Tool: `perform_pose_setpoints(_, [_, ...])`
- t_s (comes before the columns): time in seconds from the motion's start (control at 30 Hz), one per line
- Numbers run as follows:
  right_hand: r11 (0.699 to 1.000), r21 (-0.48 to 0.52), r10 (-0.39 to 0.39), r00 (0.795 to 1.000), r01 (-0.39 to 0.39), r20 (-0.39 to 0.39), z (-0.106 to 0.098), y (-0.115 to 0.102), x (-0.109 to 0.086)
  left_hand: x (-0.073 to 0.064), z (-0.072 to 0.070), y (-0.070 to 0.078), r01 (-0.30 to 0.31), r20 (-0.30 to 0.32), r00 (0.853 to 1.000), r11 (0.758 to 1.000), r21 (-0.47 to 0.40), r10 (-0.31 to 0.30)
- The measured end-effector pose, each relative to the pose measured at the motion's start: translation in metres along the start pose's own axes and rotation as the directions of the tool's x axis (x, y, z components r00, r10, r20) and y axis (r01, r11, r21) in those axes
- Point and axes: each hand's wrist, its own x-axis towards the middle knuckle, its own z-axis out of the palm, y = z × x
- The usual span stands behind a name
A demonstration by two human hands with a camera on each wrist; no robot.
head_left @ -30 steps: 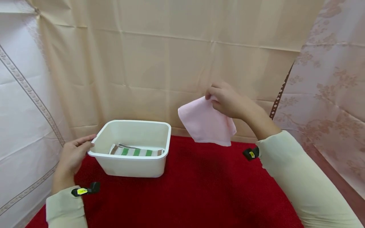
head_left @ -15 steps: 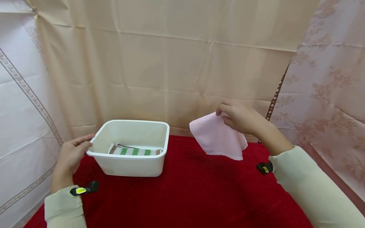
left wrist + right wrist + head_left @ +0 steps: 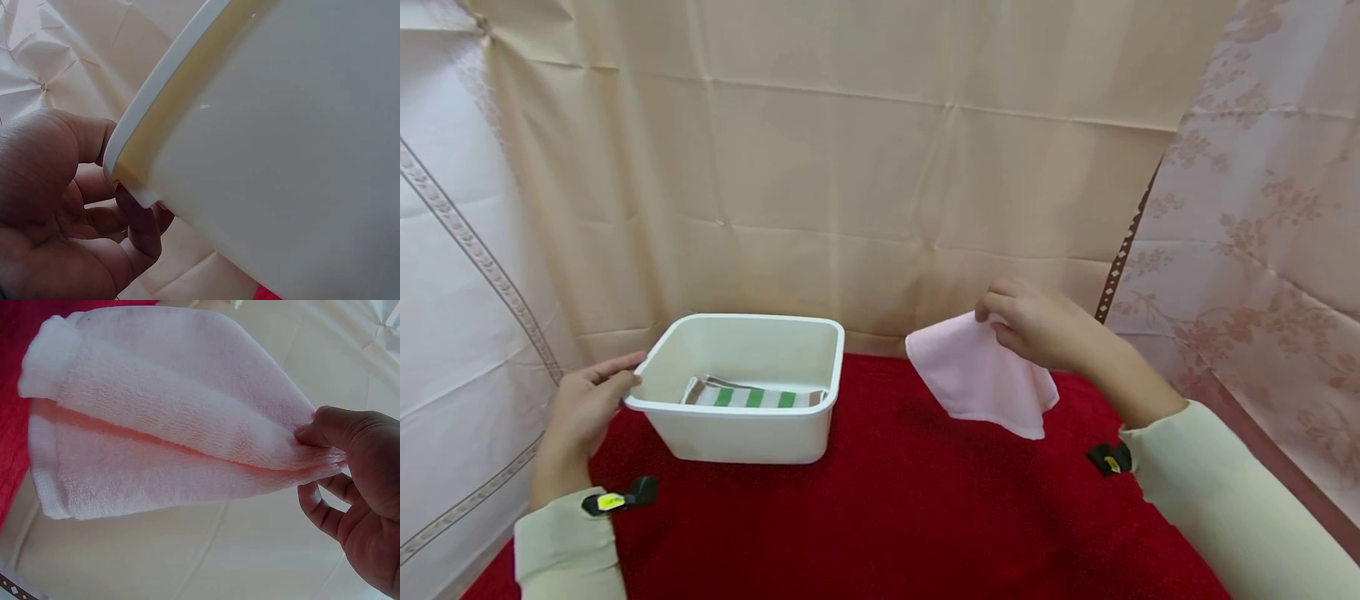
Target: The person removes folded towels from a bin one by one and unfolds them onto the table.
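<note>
My left hand (image 3: 580, 408) grips the left rim of a white plastic tub (image 3: 752, 435). In the left wrist view the thumb lies on the near side of the rim and the fingers curl beneath it. A folded cloth with green, white and brown stripes (image 3: 756, 397) lies on the tub's floor, partly hidden by the front wall. To the right of the tub, my right hand (image 3: 1037, 325) pinches a small pink towel (image 3: 981, 375) by its upper edge. It hangs in loose folds above the red cover, and its terry pile shows in the right wrist view (image 3: 156, 425).
A red cloth (image 3: 887, 517) covers the table. Behind it hangs a creased beige curtain (image 3: 820, 167). White patterned drapes hang at the left (image 3: 452, 275) and a pinkish floral drape (image 3: 1277, 225) at the right.
My right hand has moved down and to the right with the pink towel, lowering it toward the red cover. My left hand keeps its grip on the tub's rim.
</note>
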Motion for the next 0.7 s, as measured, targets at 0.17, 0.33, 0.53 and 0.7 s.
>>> perform_pose_setpoints(0.17, [0.999,-0.014,-0.035,0.999,0.035,0.006,0.0,-0.007,-0.006,0.001,0.0,-0.001,0.005,-0.003,1.0,1.0,0.015,-0.005])
perform_pose_setpoints(0.33, [0.998,-0.017,-0.066,0.998,0.065,-0.001,-0.001,-0.015,-0.013,0.001,-0.001,-0.001,0.016,-0.001,1.0,1.0,0.021,-0.016])
perform_pose_setpoints(0.53, [0.993,-0.027,-0.114,0.992,0.112,-0.054,-0.001,-0.026,-0.026,0.003,0.0,0.0,0.024,-0.007,1.0,0.99,0.142,-0.023])
perform_pose_setpoints(0.7, [0.988,-0.039,-0.154,0.986,0.152,-0.059,-0.002,-0.038,-0.037,0.003,0.001,0.0,0.022,-0.004,1.0,0.981,0.193,-0.021])
